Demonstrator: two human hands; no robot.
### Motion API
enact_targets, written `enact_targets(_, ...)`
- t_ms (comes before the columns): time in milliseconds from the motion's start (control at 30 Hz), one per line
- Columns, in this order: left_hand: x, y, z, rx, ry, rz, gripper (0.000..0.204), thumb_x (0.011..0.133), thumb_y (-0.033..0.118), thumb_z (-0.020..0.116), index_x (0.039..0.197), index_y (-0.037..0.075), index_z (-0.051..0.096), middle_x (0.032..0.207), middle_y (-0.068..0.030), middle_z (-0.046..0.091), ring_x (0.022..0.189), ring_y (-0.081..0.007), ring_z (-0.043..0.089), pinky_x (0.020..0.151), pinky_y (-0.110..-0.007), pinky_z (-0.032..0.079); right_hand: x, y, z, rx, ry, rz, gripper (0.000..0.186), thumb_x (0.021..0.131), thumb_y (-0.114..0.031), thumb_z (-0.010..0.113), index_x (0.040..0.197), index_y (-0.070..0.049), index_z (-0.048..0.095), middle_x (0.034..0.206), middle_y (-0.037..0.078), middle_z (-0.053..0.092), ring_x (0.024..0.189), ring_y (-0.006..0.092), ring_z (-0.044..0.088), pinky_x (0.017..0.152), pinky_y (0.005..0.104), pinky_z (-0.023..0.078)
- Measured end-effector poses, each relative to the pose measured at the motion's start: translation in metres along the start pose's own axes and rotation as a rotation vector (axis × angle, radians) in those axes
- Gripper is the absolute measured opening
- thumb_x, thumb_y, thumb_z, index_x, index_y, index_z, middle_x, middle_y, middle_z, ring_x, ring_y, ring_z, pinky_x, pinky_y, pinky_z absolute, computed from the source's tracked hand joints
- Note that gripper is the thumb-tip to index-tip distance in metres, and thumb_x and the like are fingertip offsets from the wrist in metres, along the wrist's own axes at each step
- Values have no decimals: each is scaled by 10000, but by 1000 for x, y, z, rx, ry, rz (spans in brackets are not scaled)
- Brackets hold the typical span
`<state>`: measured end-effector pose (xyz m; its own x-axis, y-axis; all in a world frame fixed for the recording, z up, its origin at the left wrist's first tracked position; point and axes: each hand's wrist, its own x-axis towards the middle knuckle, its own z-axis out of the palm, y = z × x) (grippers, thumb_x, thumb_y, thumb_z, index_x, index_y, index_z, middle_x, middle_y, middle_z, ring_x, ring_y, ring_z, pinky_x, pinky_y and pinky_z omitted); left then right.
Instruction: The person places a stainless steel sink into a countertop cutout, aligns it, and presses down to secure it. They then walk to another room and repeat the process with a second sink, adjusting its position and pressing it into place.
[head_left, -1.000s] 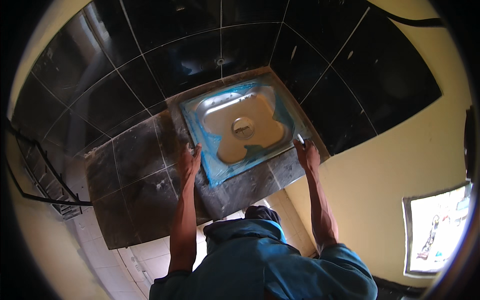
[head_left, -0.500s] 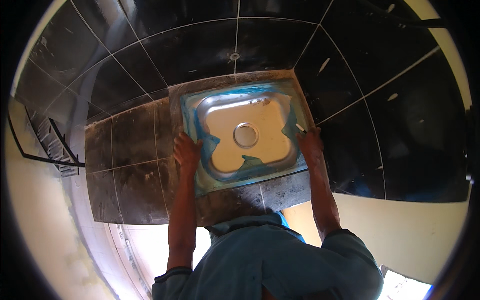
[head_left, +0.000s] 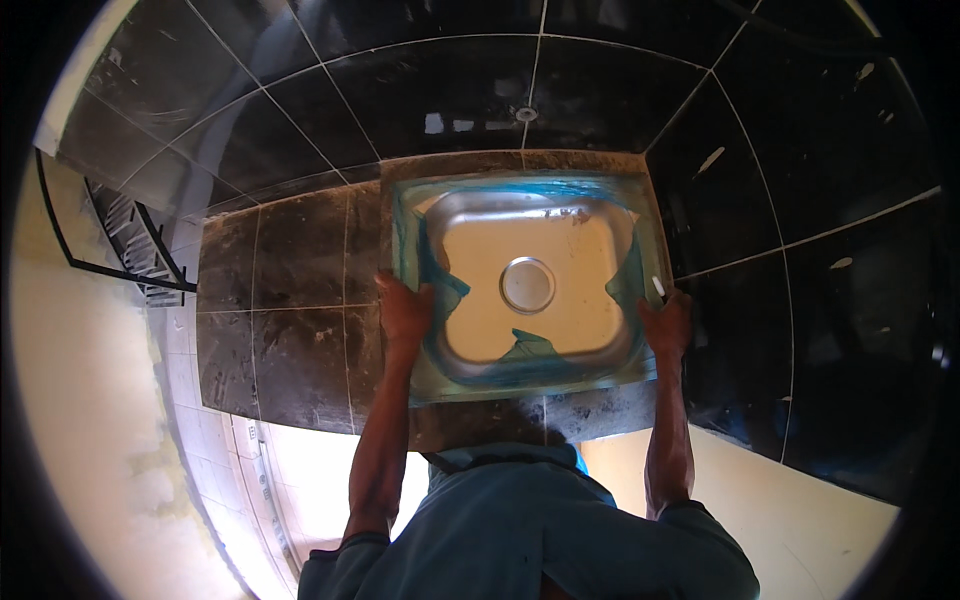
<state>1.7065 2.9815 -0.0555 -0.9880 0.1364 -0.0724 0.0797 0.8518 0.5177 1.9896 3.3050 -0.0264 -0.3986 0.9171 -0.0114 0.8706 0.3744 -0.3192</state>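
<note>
A square steel sink [head_left: 590, 300] lies on the dark tiled counter, its bowl facing up and a round drain recess [head_left: 527, 285] in the middle. Torn blue protective film [head_left: 532, 347] clings to its rim, with loose flaps hanging over the bowl. My left hand [head_left: 405, 308] is closed on the sink's left edge, thumb on the rim and fingers mostly hidden. Along the right edge, my right hand [head_left: 668, 322] has the same kind of grip. A slim white stick-like piece [head_left: 658, 287] pokes up from its fingers; what it is I cannot make out.
Dusty dark tiles cover the counter [head_left: 300, 350] left of the sink. Glossy black tiled walls rise behind and close on the right [head_left: 740, 350]. A round fitting [head_left: 526, 115] sits in the back wall. Black metal railing [head_left: 130, 250] shows at far left.
The view has turned and shifted, so the sink and counter appear farther right and straighter. Both hands stay at the sink's side edges. Any movement of the sink itself I cannot tell.
</note>
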Motion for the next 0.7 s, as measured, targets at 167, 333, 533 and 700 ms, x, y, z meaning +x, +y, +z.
enact_targets(167,4,44,-96,-353,41,1,645,936,477,617,1302,-48,534,1087,-260,660,1010,-397,650,873,-450,487,-17,-5,-36,101,103,-118,679,769,-408,783,1218,40,541,1208,249,565,1096,413,605,925,471,497)
enact_targets(333,2,51,-171,-1177,113,-13,635,1025,532,414,1224,-45,590,1102,-146,629,1047,-251,587,958,-373,456,-36,-48,-97,419,181,-108,658,791,-351,794,1243,56,542,1124,178,594,1020,322,613,948,416,464)
enact_targets(533,-17,83,-228,-1530,433,40,593,1023,496,396,1340,2,476,1263,-165,546,1180,-290,540,1049,-421,427,-39,-73,-125,1144,-30,-90,484,888,-351,700,1219,-16,589,971,62,638,789,178,562,754,308,456)
enact_targets(700,7,67,-210,-1533,792,273,553,1024,390,407,1387,-22,475,1350,-175,535,1261,-290,504,1134,-435,337,-33,-68,-137,1712,-403,26,415,986,-468,520,1094,-82,626,925,40,636,593,100,435,504,249,308)
